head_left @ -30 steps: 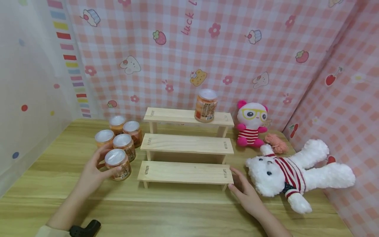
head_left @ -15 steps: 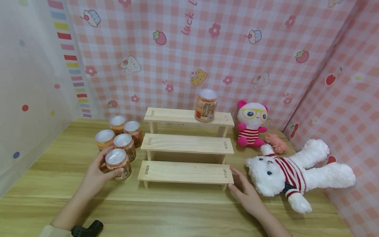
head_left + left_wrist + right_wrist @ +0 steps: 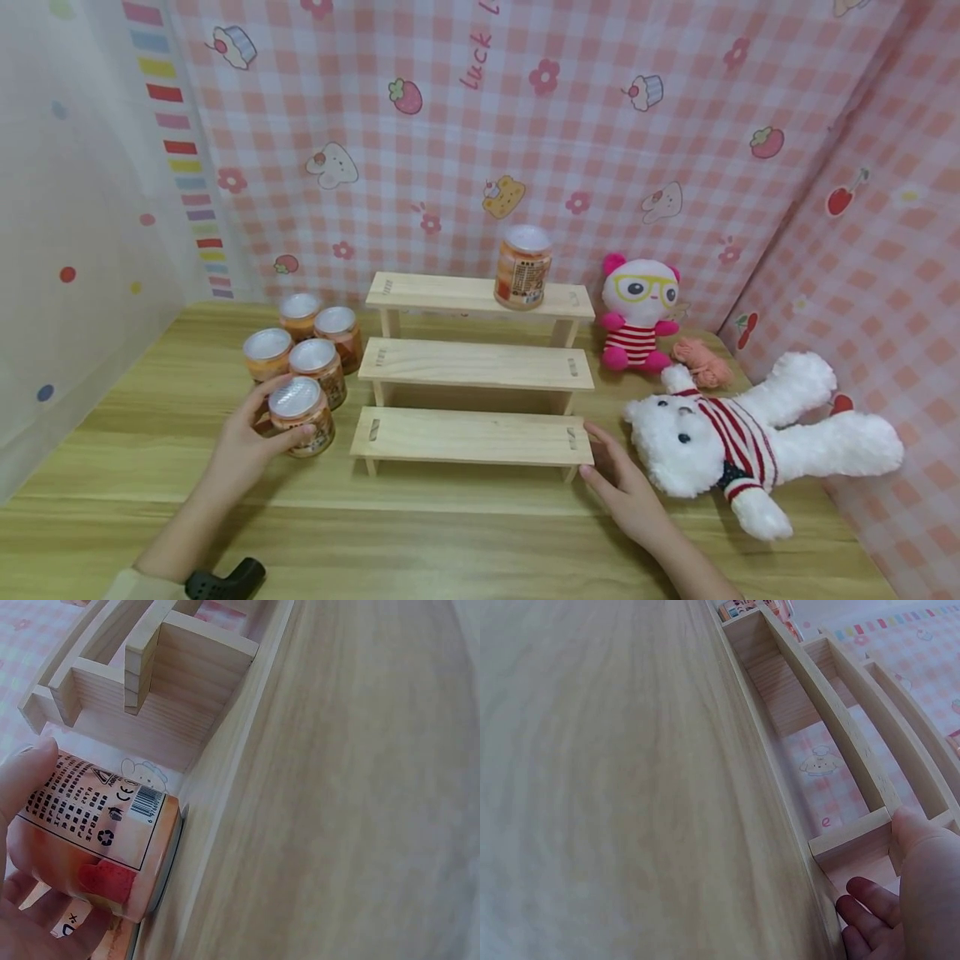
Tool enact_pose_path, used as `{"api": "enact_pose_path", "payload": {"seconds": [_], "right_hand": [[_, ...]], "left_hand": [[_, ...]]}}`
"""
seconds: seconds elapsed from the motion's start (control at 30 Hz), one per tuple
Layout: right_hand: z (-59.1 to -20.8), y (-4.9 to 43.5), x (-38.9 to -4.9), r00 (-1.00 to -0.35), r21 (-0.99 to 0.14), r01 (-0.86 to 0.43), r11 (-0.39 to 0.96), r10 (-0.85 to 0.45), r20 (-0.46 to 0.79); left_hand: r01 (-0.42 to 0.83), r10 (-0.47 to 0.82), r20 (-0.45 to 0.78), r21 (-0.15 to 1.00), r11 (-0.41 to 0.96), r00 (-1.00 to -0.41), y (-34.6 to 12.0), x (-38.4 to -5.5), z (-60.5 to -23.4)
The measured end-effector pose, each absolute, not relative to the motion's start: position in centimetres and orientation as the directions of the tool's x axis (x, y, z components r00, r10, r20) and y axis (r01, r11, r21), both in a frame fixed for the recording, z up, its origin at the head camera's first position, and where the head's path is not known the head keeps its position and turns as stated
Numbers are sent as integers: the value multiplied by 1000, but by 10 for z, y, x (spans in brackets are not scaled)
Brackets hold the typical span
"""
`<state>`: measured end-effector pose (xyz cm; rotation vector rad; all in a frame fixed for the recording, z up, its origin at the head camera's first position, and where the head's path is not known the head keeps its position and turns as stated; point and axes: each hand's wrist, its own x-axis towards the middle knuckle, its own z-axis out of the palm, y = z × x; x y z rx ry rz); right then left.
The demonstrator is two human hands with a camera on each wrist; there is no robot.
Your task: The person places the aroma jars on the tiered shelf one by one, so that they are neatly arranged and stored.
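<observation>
In the head view my left hand grips the nearest jar, a clear jar of orange-pink contents with a silvery lid. The left wrist view shows thumb and fingers round that jar's printed label, its lidless end against the tabletop. Several like jars stand close behind it. My right hand holds the right end of the lowest step of a three-step wooden display shelf, thumb at the front corner and a finger along the end. Another jar stands upright on the top step.
Right of the shelf sit a pink-and-white panda plush and a bundle of peach yarn. A white teddy bear in a striped top lies near my right hand. Behind hangs a pink checked cloth. All rests on a wooden table.
My left thumb has slid slightly further across the front of the nearest jar, and the left forearm has shifted a little right. The right hand, shelf and other jars have stayed in place.
</observation>
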<state>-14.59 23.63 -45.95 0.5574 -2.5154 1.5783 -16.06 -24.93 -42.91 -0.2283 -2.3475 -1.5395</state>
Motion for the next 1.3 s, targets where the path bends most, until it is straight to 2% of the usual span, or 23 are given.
{"api": "enact_pose_path", "payload": {"seconds": [0.2,0.67,1.3], "right_hand": [[-460,236,-146,-922,-843,-375,386,-247,297],[-457,236,-145,-910,-841,-402,361,-259,324],[-456,235,-144,-921,-847,-378,373,-243,304]], "left_hand": [[286,-57,334,874,394,-941,-249,-160,-429],[312,-72,379,844,436,-923,-247,-157,-419],[326,-80,412,812,485,-907,-244,-148,-379]]}}
